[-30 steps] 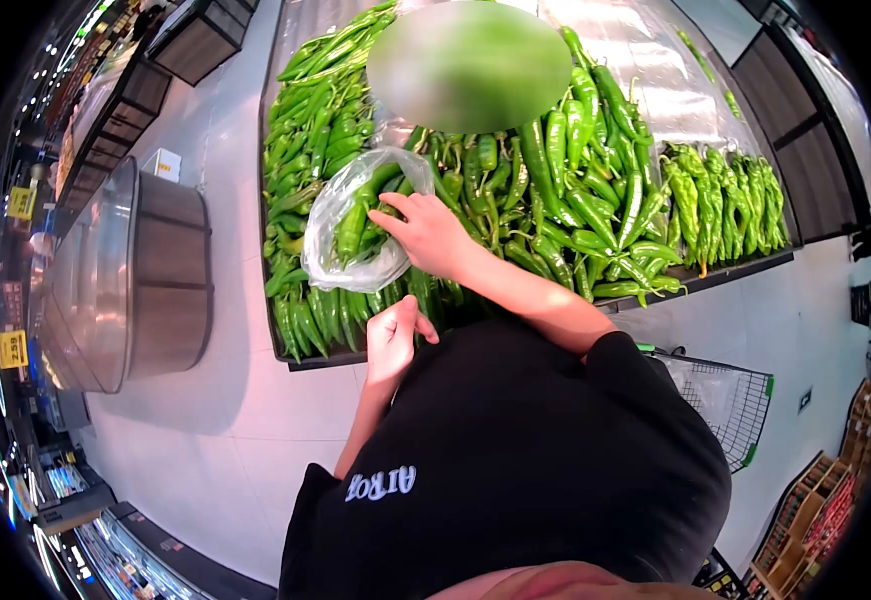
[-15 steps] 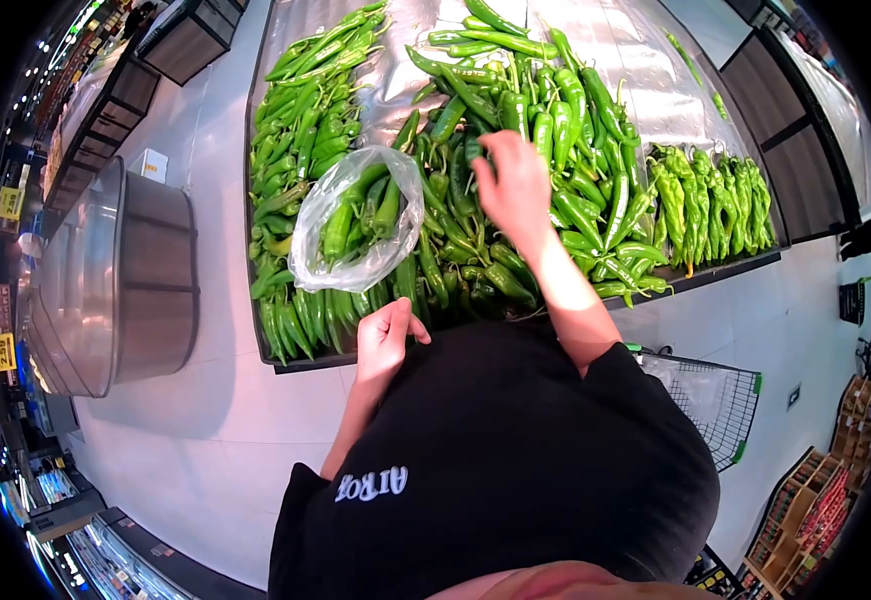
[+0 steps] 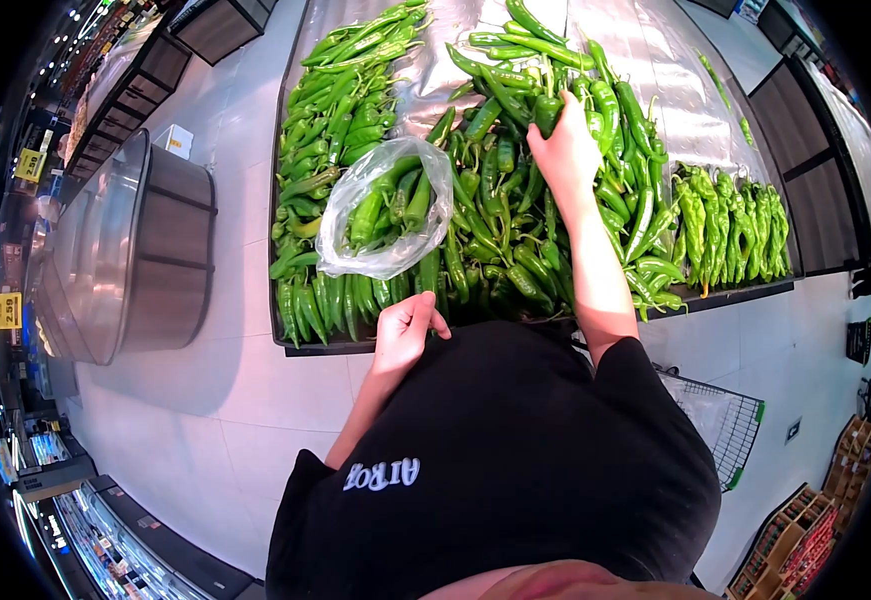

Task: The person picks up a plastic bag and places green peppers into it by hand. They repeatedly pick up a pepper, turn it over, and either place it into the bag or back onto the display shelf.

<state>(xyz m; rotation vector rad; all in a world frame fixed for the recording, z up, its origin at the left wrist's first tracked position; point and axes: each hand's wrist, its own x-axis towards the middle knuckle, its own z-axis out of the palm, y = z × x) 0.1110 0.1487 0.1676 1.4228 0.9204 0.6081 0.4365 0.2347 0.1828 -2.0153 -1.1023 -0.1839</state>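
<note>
My right hand [image 3: 567,150] reaches over the middle of the pepper heap, thumb and fingers closed round a dark green pepper [image 3: 547,116]. Part of that pepper is hidden by the fingers. A clear plastic bag [image 3: 333,238] lies with its mouth spread wide on the left side of the heap, and several green peppers [image 3: 417,203] are inside it. Below the bag, close to the stand's front edge, my left hand [image 3: 404,334] is loosely curled shut, with nothing visible in it. It is apart from the bag.
Long green peppers [image 3: 310,120] are piled on the left of the display stand [image 3: 675,100], wrinkled lighter ones [image 3: 730,225] at the right. A rounded metal bin [image 3: 170,240] stands left on the floor. Near my right side is a wire shopping cart [image 3: 725,425].
My right hand has moved farther up the heap and closed round a pepper. My left hand keeps its curled shape. The whole view has shifted slightly, with the stand now farther right.
</note>
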